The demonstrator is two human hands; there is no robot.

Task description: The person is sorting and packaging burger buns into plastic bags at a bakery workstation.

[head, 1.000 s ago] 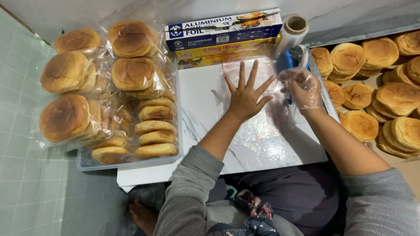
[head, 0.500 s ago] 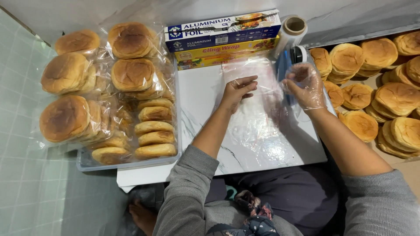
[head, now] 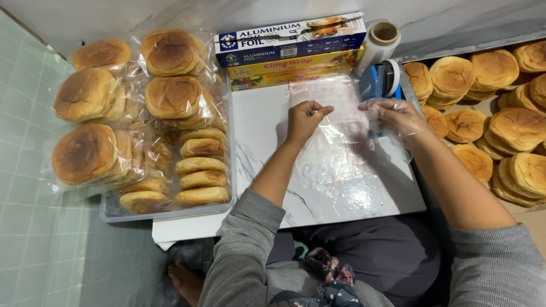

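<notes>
Both hands pinch the film (head: 335, 148) at frame centre on the board (head: 261, 119): left hand (head: 304, 116) fisted, gloved right hand (head: 395, 116) gripping. Even tension should prevent wrinkles.

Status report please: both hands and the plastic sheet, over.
Left hand pinching the clear plastic wrap sheet at its far edge. Right hand, in a thin clear glove, gripping it too. Sheet flat on white marble board. Nothing in the way.

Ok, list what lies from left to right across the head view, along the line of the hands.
Bagged buns → tray of small buns → left hand on the plastic sheet → right hand in a clear glove → loose buns.
</notes>
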